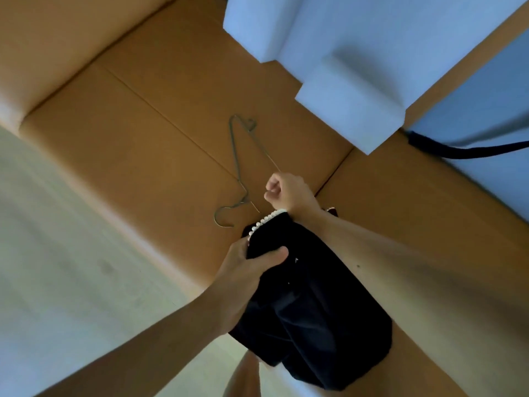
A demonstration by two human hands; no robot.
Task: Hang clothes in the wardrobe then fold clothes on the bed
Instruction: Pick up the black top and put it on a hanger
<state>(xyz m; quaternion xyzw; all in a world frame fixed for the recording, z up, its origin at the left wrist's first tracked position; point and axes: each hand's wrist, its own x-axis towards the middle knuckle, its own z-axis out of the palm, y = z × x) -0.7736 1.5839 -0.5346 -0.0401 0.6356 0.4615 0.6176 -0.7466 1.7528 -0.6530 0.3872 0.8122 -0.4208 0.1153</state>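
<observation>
Gripping the black garment (309, 310) just under its pearl-trimmed opening, the left hand (246, 270) has thumb and fingers curled into the cloth. The right forearm passes through that opening, and beyond it the right hand (286, 190) is a fist closed on the wire hanger (234, 153), which lies left of it on the brown surface (128, 138).

Item count: one wire hanger (235, 156); one black garment (312, 316), bead-trimmed; two hands, left hand (246, 270) and right hand (287, 190); one black cord (472, 152).
</observation>
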